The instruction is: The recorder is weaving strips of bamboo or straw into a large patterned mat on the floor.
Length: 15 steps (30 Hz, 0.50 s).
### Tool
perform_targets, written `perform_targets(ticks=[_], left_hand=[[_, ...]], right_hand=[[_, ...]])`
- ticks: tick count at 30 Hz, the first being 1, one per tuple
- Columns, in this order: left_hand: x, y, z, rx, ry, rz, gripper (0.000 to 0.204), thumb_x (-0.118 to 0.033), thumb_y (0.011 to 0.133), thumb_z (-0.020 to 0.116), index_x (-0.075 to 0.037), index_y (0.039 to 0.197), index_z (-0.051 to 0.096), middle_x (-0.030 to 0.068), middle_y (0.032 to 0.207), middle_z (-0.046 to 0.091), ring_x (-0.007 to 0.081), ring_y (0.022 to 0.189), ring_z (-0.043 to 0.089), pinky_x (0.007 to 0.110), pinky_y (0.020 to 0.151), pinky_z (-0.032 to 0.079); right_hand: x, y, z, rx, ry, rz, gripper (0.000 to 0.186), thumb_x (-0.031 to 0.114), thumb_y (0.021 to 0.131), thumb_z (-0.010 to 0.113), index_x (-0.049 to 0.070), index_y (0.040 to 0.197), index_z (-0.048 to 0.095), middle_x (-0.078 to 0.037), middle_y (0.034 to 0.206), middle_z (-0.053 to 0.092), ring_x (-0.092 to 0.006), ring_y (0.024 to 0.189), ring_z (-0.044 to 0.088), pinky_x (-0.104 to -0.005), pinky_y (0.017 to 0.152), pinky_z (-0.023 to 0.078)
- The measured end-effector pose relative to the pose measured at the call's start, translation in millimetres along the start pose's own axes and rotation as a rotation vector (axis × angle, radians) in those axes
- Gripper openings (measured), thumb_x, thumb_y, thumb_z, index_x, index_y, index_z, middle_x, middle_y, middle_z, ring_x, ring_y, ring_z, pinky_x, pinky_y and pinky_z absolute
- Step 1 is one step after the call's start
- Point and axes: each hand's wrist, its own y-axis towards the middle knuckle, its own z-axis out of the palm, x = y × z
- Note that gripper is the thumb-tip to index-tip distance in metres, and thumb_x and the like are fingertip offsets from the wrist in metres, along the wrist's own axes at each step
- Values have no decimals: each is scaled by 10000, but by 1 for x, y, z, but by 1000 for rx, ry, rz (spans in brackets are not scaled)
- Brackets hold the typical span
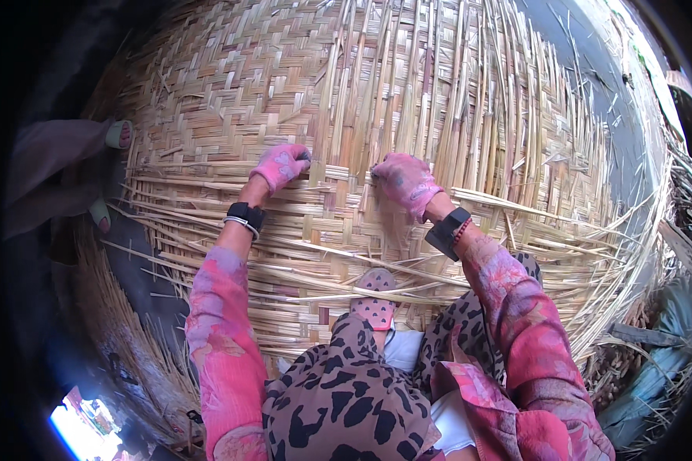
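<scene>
Leopard-print trousers [346, 407]; beyond them, a heart-patterned shoe [373, 310], pink gloves [279, 166], black wristbands [442, 234], a white bangle [241, 224] and red beads [462, 229]; flanking the trousers, pink floral sleeves [221, 330].

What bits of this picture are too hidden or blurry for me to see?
All in the head view:
What the left hand pinches, if anything: the hand itself hides it.
Whatever lies under the right hand: the hand covers it.
The far end of the woven mat: cut off by the top edge.
The other person above the legs: lost in the dark left rim.
Details in the bright patch: blurred by glare.
</scene>
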Motion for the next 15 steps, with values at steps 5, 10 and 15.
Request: perform_targets(ticks=[5,10,15], left_hand=[[14,-21,26,-1,-157,-51,207,-244,768,592,-97,911,620,118,820,632,279,782,598,356,704,465],[-8,-27,28,-436,-129,175,114,-134,730,635,-91,835,642,85,804,629,266,773,592,346,722,464],[-87,-50,43,-444,61,566,406,-164,722,660,-138,1109,540,66,1012,574,254,972,534,388,863,396]], right_hand=[[10,-4,12,110,-216,-49,137,55,680,577,114,780,650,-119,847,589,-316,850,577,-399,723,469],[-3,-43,-7,-84,109,-89,132,103,679,638,103,811,644,-101,814,599,-295,788,568,-385,702,467],[-68,-119,-47,-319,-85,269,133,190,729,624,103,829,640,-103,807,600,-295,804,565,-416,715,457]])
